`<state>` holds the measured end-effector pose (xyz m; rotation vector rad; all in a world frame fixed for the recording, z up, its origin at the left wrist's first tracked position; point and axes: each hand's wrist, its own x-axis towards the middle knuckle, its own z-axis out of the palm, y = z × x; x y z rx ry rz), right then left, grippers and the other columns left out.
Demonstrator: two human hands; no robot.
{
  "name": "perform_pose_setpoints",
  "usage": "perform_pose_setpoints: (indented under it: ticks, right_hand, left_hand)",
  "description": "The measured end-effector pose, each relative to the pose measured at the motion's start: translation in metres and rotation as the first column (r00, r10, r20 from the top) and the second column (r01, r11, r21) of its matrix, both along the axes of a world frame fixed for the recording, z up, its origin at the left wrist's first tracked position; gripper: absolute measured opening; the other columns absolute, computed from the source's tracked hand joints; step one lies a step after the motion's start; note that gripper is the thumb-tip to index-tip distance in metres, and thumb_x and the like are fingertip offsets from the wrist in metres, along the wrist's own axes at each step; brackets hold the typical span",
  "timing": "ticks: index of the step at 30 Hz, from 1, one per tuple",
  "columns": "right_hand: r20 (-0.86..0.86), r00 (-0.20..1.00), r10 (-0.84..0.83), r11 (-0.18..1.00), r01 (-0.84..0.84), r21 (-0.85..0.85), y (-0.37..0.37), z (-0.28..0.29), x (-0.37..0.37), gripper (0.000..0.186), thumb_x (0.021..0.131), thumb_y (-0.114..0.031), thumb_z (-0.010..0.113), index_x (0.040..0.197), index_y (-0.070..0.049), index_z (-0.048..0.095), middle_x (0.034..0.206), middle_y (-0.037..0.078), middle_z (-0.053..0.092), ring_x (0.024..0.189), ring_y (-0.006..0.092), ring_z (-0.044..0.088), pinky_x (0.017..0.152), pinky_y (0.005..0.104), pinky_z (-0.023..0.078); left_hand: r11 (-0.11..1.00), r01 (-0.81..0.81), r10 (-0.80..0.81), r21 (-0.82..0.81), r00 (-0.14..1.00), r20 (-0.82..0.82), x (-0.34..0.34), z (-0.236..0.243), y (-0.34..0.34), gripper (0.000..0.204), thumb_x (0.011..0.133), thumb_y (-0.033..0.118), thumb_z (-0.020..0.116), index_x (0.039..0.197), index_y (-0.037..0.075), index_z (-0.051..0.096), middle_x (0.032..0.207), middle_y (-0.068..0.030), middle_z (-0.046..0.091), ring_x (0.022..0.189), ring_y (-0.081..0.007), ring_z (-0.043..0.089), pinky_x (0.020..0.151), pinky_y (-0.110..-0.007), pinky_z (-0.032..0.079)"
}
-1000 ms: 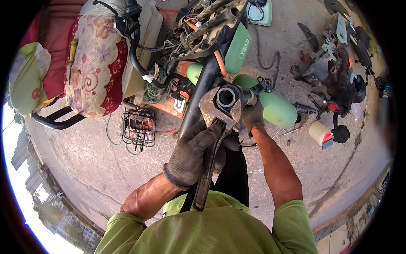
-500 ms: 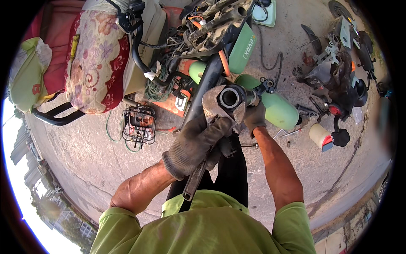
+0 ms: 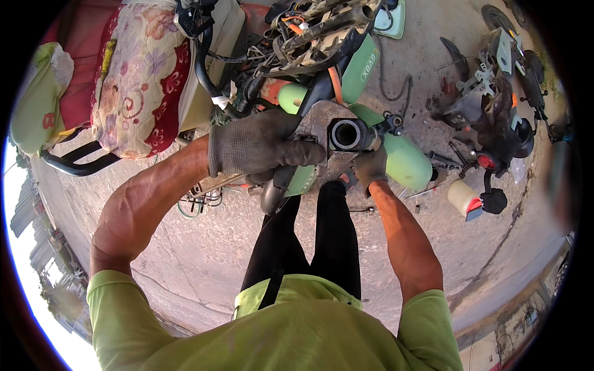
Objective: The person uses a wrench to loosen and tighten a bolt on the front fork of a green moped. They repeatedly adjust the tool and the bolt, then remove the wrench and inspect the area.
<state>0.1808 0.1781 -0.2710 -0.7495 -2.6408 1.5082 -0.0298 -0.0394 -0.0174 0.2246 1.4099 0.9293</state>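
My gloved left hand [image 3: 263, 145] is closed around the handle of a worn adjustable wrench [image 3: 320, 121]. The wrench's jaws sit around a dark metal collar with a round hollow end [image 3: 348, 134], and its handle is mostly covered by the glove. Beside the collar, my gloved right hand [image 3: 371, 166] grips the metal tube [image 3: 375, 139] that runs from it; some of those fingers are hidden. A green rounded cover [image 3: 408, 164] lies just right of this hand. A thick dark rounded bar [image 3: 272, 196] shows below the left glove.
A stripped vehicle frame with wires [image 3: 315, 40] stands ahead. Left of it are a handlebar [image 3: 201, 68] and a flowered cloth [image 3: 139, 80]. Dismantled scooter parts [image 3: 486, 105] lie at the right, near a cream cylinder [image 3: 463, 196]. A wire rack [image 3: 204, 198] rests on the ground.
The wrench's handle has swung from pointing toward my body to pointing left. My left hand has moved up and left with it, forearm stretched out sideways. The right hand has barely moved.
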Motion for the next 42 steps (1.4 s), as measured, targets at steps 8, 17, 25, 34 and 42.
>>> perform_pose_setpoints:
  ticks: [8,17,25,34,42]
  right_hand:
    - [-0.045,0.999,-0.021,0.992,0.027,0.121,0.000,-0.007,0.000,0.043,0.083,-0.022,0.082,0.120,-0.008,0.066,0.110,0.016,0.074,0.103,0.0372,0.071,0.087,0.0444,0.055]
    - [0.029,0.977,-0.211,0.967,0.213,-0.141,-0.024,0.018,-0.013,0.045,0.079,-0.021,0.086,0.116,-0.003,0.067,0.110,0.015,0.075,0.104,0.0287,0.073,0.089,0.0401,0.056]
    - [0.075,0.957,-0.281,0.944,0.290,-0.158,-0.021,0.015,-0.012,0.048,0.078,-0.019,0.087,0.119,-0.003,0.066,0.110,0.013,0.076,0.102,0.0266,0.074,0.089,0.0389,0.057]
    - [-0.037,0.984,-0.177,0.967,0.166,-0.195,-0.012,-0.001,-0.005,0.046,0.079,-0.017,0.088,0.119,-0.004,0.068,0.109,0.012,0.077,0.102,0.0252,0.074,0.087,0.0382,0.058]
    - [-0.142,0.990,-0.006,1.000,0.004,-0.015,0.000,0.009,-0.009,0.041,0.077,-0.020,0.089,0.113,-0.007,0.072,0.104,0.013,0.077,0.099,0.0306,0.074,0.085,0.0409,0.058]
  left_hand:
    - [0.955,-0.287,0.295,-0.074,0.946,0.135,0.032,0.017,-0.011,0.039,0.101,0.039,0.068,0.107,0.001,0.062,0.064,-0.0073,0.066,0.041,-0.0112,0.056,0.036,-0.023,0.038]
    - [0.773,-0.630,0.628,-0.071,0.747,0.218,0.103,0.017,0.004,0.043,0.104,0.045,0.061,0.109,0.002,0.061,0.071,-0.0089,0.068,0.044,-0.0141,0.058,0.041,-0.025,0.044]
    - [0.736,-0.661,0.676,-0.145,0.716,0.171,0.104,0.022,0.027,0.047,0.104,0.050,0.060,0.107,0.003,0.062,0.070,-0.0088,0.067,0.043,-0.0143,0.056,0.040,-0.025,0.043]
    - [0.844,-0.533,0.537,-0.066,0.835,0.123,0.084,0.021,0.022,0.046,0.105,0.050,0.058,0.103,0.004,0.060,0.066,-0.0065,0.063,0.041,-0.0121,0.054,0.038,-0.025,0.040]
    - [0.915,-0.390,0.399,-0.104,0.913,0.087,0.067,0.019,0.018,0.049,0.103,0.052,0.061,0.104,0.003,0.059,0.062,-0.0048,0.059,0.041,-0.0113,0.053,0.037,-0.025,0.039]
